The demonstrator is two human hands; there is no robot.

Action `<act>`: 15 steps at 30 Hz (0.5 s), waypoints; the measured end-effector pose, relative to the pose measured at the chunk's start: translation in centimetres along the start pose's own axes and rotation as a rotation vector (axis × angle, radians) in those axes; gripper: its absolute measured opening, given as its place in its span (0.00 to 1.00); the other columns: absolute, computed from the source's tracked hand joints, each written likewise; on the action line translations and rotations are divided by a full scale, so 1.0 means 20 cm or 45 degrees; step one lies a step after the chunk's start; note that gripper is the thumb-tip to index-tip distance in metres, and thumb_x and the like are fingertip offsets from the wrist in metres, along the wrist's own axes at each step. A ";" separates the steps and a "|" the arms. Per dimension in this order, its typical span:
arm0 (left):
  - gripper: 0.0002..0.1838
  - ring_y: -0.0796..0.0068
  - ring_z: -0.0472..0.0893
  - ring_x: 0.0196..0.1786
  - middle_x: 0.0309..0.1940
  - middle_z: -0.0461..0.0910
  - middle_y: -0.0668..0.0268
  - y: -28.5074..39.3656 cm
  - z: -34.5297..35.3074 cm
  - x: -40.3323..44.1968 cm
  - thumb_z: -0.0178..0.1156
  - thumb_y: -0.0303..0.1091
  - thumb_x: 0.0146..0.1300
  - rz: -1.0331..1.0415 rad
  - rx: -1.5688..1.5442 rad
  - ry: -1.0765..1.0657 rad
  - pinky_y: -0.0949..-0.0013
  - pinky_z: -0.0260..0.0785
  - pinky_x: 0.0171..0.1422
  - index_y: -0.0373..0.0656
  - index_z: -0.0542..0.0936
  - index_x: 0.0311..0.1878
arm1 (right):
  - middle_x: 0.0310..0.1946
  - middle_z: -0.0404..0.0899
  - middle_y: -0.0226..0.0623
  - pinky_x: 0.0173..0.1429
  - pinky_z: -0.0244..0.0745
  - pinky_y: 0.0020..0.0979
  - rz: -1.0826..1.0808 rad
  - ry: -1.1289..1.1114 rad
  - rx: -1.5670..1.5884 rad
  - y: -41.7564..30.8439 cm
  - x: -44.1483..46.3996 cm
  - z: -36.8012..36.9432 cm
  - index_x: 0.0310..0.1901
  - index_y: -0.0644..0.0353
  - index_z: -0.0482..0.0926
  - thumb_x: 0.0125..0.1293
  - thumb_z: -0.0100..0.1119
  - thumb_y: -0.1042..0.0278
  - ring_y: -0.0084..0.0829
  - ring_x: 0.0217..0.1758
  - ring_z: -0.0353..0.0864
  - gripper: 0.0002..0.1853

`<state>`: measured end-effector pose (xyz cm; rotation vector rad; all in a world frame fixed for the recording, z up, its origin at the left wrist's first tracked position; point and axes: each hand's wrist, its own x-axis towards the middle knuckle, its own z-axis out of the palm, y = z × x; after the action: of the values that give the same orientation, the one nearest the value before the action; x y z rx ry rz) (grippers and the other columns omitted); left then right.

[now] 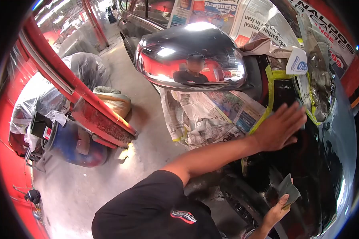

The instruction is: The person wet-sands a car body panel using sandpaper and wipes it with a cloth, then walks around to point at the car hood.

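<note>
My left hand (281, 127), fingers stretched out, lies over the glossy black car panel (303, 159) and seems to rest flat on it. Lower down, my right hand (277, 211) pinches a folded grey-green sheet of sandpaper (288, 191) between thumb and fingers. Above my left forearm is the car's black side mirror (191, 55), which reflects a person. Newspaper (215, 115) is fixed around the mirror's base with yellow-green masking tape (269, 93). Part of the panel is hidden by my left hand.
More newspaper (259, 24) covers the car's upper part. A red post (75, 87) slants across the left, with a blue drum (77, 145) and plastic-wrapped items (40, 97) behind it. A stuffed sack (111, 101) sits on the concrete floor (79, 195).
</note>
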<state>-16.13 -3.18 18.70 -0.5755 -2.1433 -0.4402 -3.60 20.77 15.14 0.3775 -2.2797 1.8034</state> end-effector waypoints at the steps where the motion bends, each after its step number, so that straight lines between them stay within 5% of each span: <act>1: 0.40 0.43 0.54 0.82 0.78 0.58 0.48 0.01 0.01 -0.02 0.61 0.48 0.68 0.053 -0.043 -0.097 0.39 0.49 0.80 0.36 0.61 0.76 | 0.72 0.71 0.47 0.79 0.58 0.37 0.022 0.014 0.027 0.01 0.00 -0.01 0.72 0.74 0.66 0.83 0.46 0.53 0.38 0.74 0.70 0.30; 4: 0.39 0.42 0.54 0.82 0.78 0.58 0.47 -0.04 0.01 -0.02 0.61 0.45 0.69 0.095 0.031 -0.070 0.40 0.48 0.81 0.36 0.61 0.77 | 0.68 0.72 0.47 0.76 0.65 0.39 0.135 0.080 0.156 0.14 -0.02 -0.07 0.71 0.75 0.65 0.82 0.50 0.53 0.39 0.71 0.72 0.31; 10: 0.39 0.36 0.54 0.81 0.78 0.57 0.42 -0.11 -0.05 0.11 0.60 0.39 0.70 -0.439 0.267 0.370 0.36 0.46 0.81 0.32 0.57 0.78 | 0.61 0.75 0.47 0.67 0.74 0.36 0.198 0.230 0.526 0.12 -0.02 -0.04 0.67 0.73 0.66 0.81 0.53 0.55 0.35 0.64 0.77 0.28; 15: 0.40 0.36 0.55 0.81 0.78 0.57 0.39 0.02 0.02 0.00 0.60 0.37 0.70 -0.618 0.317 0.327 0.37 0.46 0.81 0.28 0.55 0.78 | 0.68 0.70 0.44 0.67 0.79 0.43 0.217 0.146 0.591 0.20 -0.03 -0.11 0.74 0.66 0.60 0.81 0.52 0.54 0.37 0.66 0.76 0.30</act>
<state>-16.19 -2.73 18.59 0.1438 -2.0342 -0.4683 -4.26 23.84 11.77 0.1452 -1.8505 2.3722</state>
